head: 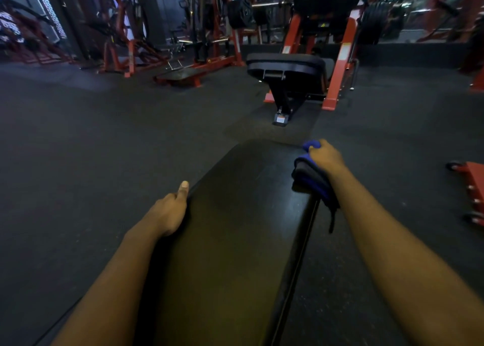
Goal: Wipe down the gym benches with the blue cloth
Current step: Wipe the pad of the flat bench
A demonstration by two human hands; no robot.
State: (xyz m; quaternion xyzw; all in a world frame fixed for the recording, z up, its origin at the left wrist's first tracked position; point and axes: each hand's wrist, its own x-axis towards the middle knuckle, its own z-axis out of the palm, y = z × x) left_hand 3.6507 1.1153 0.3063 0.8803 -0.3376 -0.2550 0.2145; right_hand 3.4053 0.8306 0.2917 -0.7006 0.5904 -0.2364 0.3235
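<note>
A long black padded bench (235, 214) runs from the bottom of the view away from me. My left hand (167, 209) grips the bench's left edge, thumb lying along the top and fingers hidden under the side. My right hand (326, 157) holds the bunched blue cloth (311, 178) against the bench's right edge near the far end. Part of the cloth hangs down beside the pad under my wrist.
Dark rubber floor (91, 149) surrounds the bench. Ahead stands a red-framed machine (337, 65) with a black seat pad (285, 62). More red machines (209, 57) and weight plates line the back. A red frame part (471, 188) sits at the right edge.
</note>
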